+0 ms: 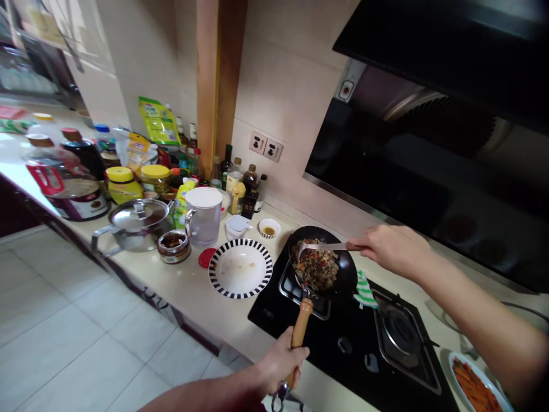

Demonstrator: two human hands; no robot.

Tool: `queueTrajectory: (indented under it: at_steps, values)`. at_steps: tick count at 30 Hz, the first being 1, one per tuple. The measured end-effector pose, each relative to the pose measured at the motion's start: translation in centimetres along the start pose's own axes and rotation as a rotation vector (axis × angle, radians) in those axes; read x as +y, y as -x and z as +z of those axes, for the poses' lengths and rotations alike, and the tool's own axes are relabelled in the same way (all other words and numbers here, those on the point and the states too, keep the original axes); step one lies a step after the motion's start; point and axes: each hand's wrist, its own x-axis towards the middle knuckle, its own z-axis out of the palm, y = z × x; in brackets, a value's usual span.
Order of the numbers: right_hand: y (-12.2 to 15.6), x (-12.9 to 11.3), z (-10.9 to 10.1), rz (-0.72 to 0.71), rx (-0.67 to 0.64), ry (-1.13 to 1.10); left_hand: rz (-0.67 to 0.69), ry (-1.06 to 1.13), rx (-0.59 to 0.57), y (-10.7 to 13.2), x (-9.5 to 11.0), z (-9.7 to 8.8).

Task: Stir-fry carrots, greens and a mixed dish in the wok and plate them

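My left hand is wrapped round the wooden handle of a black wok, which sits on the left burner. In my right hand is a spatula with a metal shaft and a brown handle; its blade rests in the food at the wok's left side. Chopped, mixed food with red and dark bits fills the wok's bottom. Left of the wok stands a white plate with a black-striped rim and a few smears on it. A small bowl of yellowish liquid lies behind.
The black gas stove has a second burner at right, with a green-striped cloth beside the wok. A dish of orange-red food stands front right. A lidded pot, jug, open jar and several bottles crowd the left counter.
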Motion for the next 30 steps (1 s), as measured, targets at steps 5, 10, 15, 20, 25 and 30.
queueTrajectory:
  at_steps: [5, 10, 15, 20, 25, 30]
  values:
    - [-6.4, -3.5, -2.1, -0.132, 0.005, 0.057, -0.027, 0.017, 0.019, -0.4, -0.4, -0.1]
    - [-8.6, -5.5, -0.4, -0.037, -0.08, 0.025, 0.003, 0.004, 0.028, -0.2, -0.2, 0.0]
    - [-4.5, -1.8, 1.7, 0.084, -0.166, -0.026, -0.022, 0.023, 0.012, 0.0, 0.0, 0.1]
    - [-1.1, 1.9, 2.6, 0.141, -0.22, -0.093, -0.031, 0.04, 0.027, -0.5, -0.5, 0.2]
    - [-3.3, 1.4, 0.3, 0.148, -0.164, -0.037, -0.037, 0.038, 0.015, -0.2, 0.0, 0.1]
    - [-9.1, -2.8, -1.7, 0.083, -0.09, -0.043, -0.003, 0.003, 0.024, 0.1, 0.1, 0.2]
